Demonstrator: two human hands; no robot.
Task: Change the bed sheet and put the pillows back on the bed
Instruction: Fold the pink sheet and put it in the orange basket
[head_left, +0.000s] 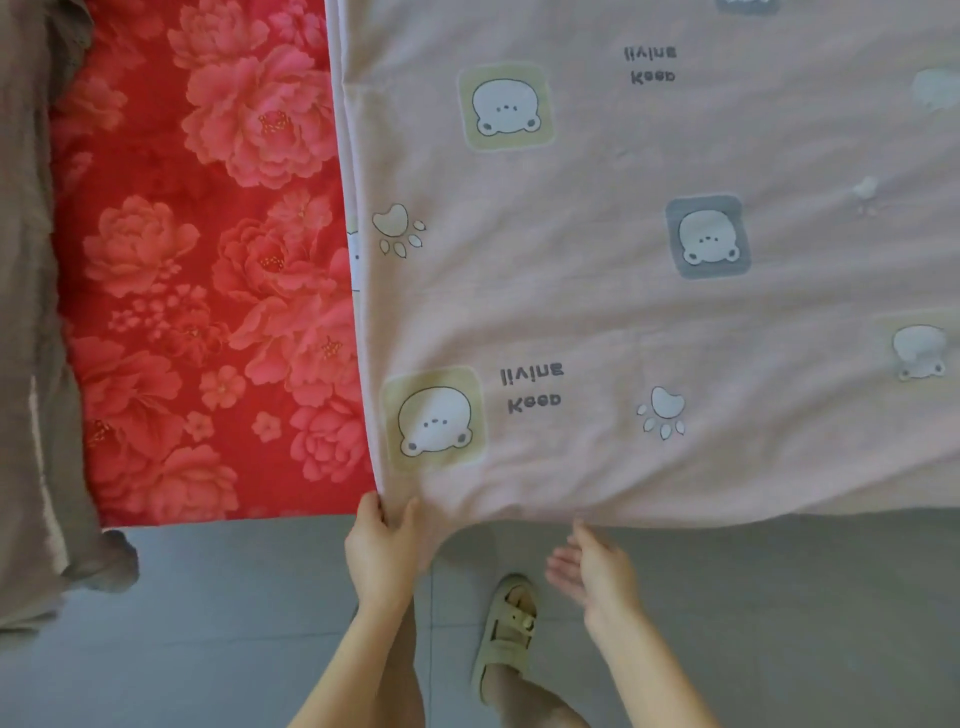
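Far left, at 9 o'clock: a brown cloth (31, 312) hangs down past the bed edge to the grey floor (208, 623). What it is cannot be told.

At 10 o'clock: the red floral sheet (197, 270) lies uncovered on the mattress.

At 6 o'clock, slightly left: the left hand (382, 551) pinches the near corner of the pink bear-print sheet (649, 291), thumb on top and fingers curled beneath the hem.

At 6 o'clock, low: one foot in a pale sandal (506, 631) stands on the floor.

At 5 o'clock: the right hand (597, 569) holds nothing. Its fingers are straight and loosely spread just below the hem, and contact cannot be confirmed.

From 12 to 3 o'clock: the pink sheet covers the right part of the bed. It lies fairly flat, with its near hem at the bed edge.

Assessment: the new sheet is laid out but only partly drawn across. The left strip is not yet covered, and tucking appears outstanding. No pillows are in view, so their replacement is judged not yet done.
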